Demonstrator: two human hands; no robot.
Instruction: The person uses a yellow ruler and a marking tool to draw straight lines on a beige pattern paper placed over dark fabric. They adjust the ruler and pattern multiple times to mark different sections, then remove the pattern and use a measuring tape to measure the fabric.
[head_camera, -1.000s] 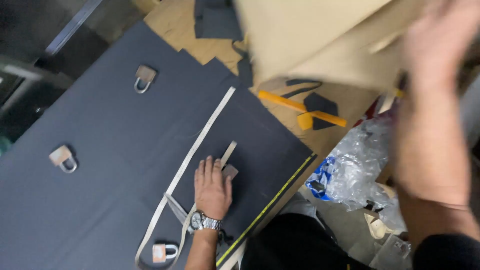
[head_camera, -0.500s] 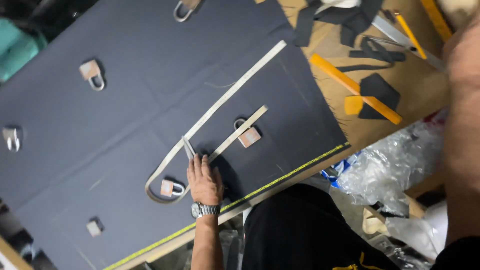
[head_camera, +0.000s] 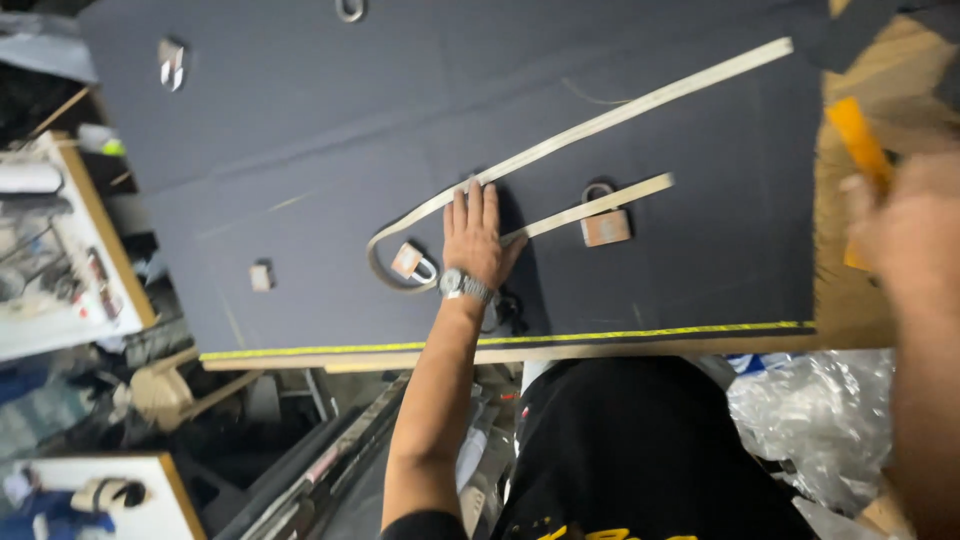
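Observation:
My left hand (head_camera: 474, 236) lies flat, fingers together, on a large dark grey sheet (head_camera: 320, 130) spread over the table. It presses on a long beige strip (head_camera: 600, 125) that loops under the palm and runs up to the right. A padlock-shaped weight (head_camera: 412, 263) sits just left of the wrist, another weight (head_camera: 603, 224) to the right on the strip's short end. My right hand (head_camera: 915, 240) is blurred at the right edge, near an orange tool (head_camera: 852, 135); what it holds cannot be told.
More weights (head_camera: 172, 62) rest on the sheet at the top left, and a small one (head_camera: 261, 276) lower down. A yellow tape (head_camera: 500, 340) runs along the table's near edge. Crumpled clear plastic (head_camera: 820, 410) lies at the lower right. A cluttered white bench (head_camera: 60, 250) stands left.
The view has swung and moved closer to the sheet. My left hand stays pressed on the strip. My right arm has dropped lower at the right edge.

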